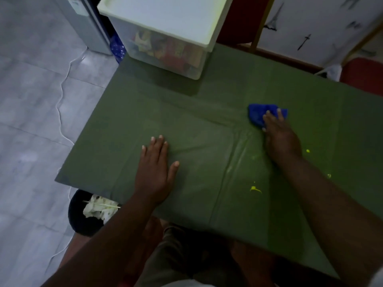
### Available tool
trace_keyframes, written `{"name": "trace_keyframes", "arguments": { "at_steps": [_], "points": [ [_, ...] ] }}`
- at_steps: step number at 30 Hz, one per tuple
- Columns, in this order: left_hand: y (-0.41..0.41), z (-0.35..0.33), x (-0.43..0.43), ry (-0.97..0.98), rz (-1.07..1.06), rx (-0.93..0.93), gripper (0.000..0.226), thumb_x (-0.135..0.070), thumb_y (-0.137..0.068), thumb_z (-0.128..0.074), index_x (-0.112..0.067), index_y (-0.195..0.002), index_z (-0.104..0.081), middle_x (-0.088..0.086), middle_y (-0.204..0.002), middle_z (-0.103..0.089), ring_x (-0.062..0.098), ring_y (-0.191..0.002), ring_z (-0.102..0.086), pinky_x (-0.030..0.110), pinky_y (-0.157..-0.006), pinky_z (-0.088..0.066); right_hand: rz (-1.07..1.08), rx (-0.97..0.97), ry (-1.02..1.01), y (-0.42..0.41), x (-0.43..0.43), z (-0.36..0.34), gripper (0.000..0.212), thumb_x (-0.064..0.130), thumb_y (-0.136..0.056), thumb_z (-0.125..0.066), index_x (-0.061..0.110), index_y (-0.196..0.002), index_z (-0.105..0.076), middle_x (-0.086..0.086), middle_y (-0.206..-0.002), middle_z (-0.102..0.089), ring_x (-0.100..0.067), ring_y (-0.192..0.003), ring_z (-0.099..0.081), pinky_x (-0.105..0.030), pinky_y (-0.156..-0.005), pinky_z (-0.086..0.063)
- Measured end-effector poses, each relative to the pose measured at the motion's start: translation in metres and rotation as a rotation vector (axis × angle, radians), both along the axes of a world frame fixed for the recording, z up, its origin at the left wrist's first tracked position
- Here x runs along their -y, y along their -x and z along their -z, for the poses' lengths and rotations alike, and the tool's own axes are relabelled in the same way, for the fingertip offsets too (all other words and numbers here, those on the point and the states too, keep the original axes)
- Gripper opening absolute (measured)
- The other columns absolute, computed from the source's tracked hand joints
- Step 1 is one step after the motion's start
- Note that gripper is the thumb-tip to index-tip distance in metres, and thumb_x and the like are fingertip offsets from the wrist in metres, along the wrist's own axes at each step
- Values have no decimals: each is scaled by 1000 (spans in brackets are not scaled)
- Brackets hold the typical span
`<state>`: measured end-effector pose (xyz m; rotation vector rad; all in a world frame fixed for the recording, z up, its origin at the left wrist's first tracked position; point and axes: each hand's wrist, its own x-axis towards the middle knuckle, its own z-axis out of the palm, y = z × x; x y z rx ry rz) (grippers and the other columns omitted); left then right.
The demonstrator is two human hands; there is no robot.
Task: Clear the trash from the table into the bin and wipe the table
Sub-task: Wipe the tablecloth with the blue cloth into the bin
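The table point(128, 112) is covered with a dark green cloth. My right hand point(279, 137) presses a blue wiping cloth point(258, 113) flat onto it at the right middle, fingers on top of the cloth. My left hand point(155, 168) lies palm down on the green cover near the front, fingers spread, holding nothing. Small yellow splashes point(255, 189) mark the cover to the right of centre, near my right forearm. A dark round bin point(83, 216) with crumpled white paper point(99, 208) inside stands on the floor under the table's front left corner.
A translucent storage box point(165, 52) with a pale lid and colourful contents stands at the table's far edge. A white cable point(62, 94) runs across the grey tiled floor at left. Red chairs point(362, 75) stand beyond the far right. My knees are under the front edge.
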<state>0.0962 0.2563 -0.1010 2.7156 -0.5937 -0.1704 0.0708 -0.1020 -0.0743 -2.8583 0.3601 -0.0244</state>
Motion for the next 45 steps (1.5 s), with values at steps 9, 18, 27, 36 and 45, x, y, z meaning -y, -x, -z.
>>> {"name": "trace_keyframes", "arguments": {
  "at_steps": [9,18,27,36,45],
  "points": [
    [0,2,1,-42,5,28,65,-45,-96,-30,-2,-145,-35,14,-156,-28,27,-148,-17,47,-120,-12,-595,-5,-65,95,-175,13,45,14,-92,-40,2,-132,-54,-14,-142,-50,-37,-136,-39,-49,-114,-29],
    [1,6,0,-100,25,52,70,-51,-97,-28,-2,-146,-32,14,-158,-24,28,-148,-14,48,-120,-11,-201,-38,14,60,32,-2,40,-6,-95,-46,-2,-135,-48,-25,-145,-40,-41,-140,-25,-33,-118,-12],
    [9,-16,35,-138,-69,60,67,-48,-94,-30,1,-138,-42,20,-152,-33,34,-146,-19,53,-119,-11,-192,-26,-59,94,-86,21,47,23,-102,-24,10,-143,-43,-9,-152,-37,-24,-142,-32,-18,-116,1],
    [48,-1,116,-2,126,-3,65,-47,-95,-31,-3,-143,-39,14,-155,-30,29,-147,-19,44,-121,-10,-493,-6,13,135,-29,11,40,15,-103,-30,6,-123,-65,-10,-131,-61,-35,-126,-52,-54,-105,-36],
    [51,10,113,-132,138,48,69,-53,-97,-27,-7,-147,-28,11,-159,-20,26,-149,-8,46,-121,-8,246,39,-49,104,52,4,42,4,-100,-42,4,-141,-43,-18,-151,-36,-29,-141,-33,-18,-117,-15]
  ]
}}
